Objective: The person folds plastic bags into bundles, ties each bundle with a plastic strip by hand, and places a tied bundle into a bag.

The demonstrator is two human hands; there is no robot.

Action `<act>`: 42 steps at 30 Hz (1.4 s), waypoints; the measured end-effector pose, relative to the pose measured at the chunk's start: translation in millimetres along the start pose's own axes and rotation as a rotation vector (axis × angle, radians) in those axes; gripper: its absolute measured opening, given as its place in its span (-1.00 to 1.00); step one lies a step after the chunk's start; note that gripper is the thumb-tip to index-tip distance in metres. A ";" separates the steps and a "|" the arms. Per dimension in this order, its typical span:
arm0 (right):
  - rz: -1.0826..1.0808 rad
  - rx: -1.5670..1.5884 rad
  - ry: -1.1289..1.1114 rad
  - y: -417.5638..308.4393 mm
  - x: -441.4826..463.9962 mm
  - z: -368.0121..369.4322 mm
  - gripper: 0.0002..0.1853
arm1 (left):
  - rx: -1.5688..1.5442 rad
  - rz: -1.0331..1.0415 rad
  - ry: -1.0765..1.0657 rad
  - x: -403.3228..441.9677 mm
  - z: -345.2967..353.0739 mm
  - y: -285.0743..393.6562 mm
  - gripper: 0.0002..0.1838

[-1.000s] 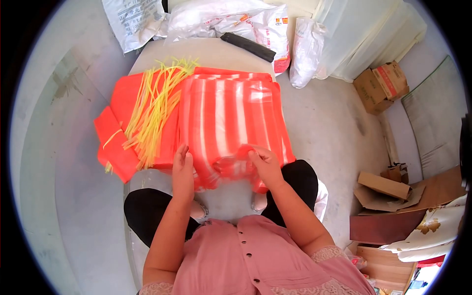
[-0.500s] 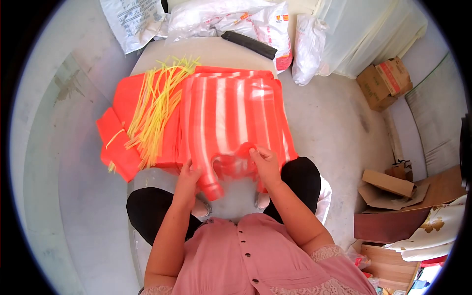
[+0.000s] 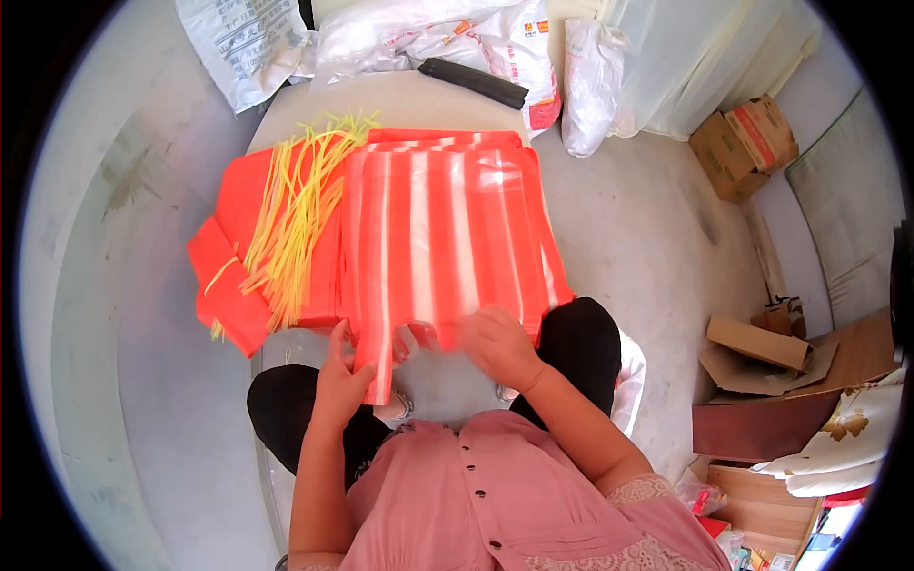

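A stack of red-and-white striped plastic bags [image 3: 438,228] lies flat in front of me, its cut-out handles toward my body. My left hand [image 3: 341,385] is at the left handle, with the bag edge between its thumb and forefinger. Over the right part of the handle edge is my right hand [image 3: 500,350], fingers curled and smeared by motion; whether it holds any plastic is hidden. A bunch of yellow ties [image 3: 295,224] rests on plain red bags [image 3: 243,190] to the left. Beside them lies a folded red bundle [image 3: 228,285] bound with a yellow tie.
A black roll [image 3: 473,83] lies at the far end of the table [image 3: 381,100], before white sacks [image 3: 409,33]. A wrapped white bundle [image 3: 590,86] stands behind on the right. Cardboard boxes [image 3: 743,147] sit by the right wall, and an opened carton [image 3: 762,357] is nearer.
My right hand has dropped lower and the red piece it pinched is no longer visible in it. My left hand has shifted down and left; the left handle hangs straighter.
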State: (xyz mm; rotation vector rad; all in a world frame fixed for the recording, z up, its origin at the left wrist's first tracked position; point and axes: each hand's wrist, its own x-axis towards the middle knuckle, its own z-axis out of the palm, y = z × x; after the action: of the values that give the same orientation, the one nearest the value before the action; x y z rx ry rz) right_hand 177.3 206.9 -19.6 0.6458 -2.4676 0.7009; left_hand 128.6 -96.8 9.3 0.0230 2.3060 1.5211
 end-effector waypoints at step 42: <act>0.222 0.152 -0.002 4.2 3.2 6.9 -0.82 | 0.500 0.860 -0.088 48.7 87.4 67.8 -0.55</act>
State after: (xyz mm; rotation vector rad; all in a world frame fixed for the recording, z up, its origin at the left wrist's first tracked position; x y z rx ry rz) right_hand 170.3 205.0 -24.4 0.4295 -2.5301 0.9804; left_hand 98.3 19.1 24.9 1.3184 2.6759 1.1351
